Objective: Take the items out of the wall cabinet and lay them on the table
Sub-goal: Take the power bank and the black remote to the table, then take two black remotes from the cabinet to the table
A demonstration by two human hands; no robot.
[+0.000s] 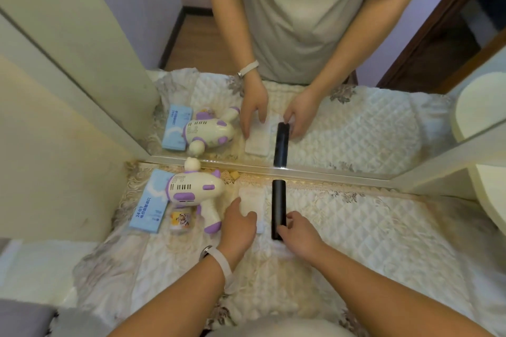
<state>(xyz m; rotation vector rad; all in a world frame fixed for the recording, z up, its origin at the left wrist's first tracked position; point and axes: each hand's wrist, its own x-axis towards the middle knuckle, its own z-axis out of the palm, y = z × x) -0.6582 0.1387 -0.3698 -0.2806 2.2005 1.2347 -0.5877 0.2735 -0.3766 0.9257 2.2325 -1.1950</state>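
Note:
A long black bar-shaped object (278, 201) lies on the quilted table cover (369, 227), pointing at the mirror. My right hand (297, 230) pinches its near end with thumb and fingers. To its left lies a flat white packet (253, 197). My left hand (238, 223) rests on the packet's near part, fingers curled over it. Further left lie a white-and-purple toy gun (191, 190), a small printed jar (180, 220) and a light blue box (150, 201).
A large mirror (356, 63) stands along the back of the table and repeats the whole scene. A cream cabinet side (54, 145) closes the left. A rounded cream shelf (490, 194) juts in at the right.

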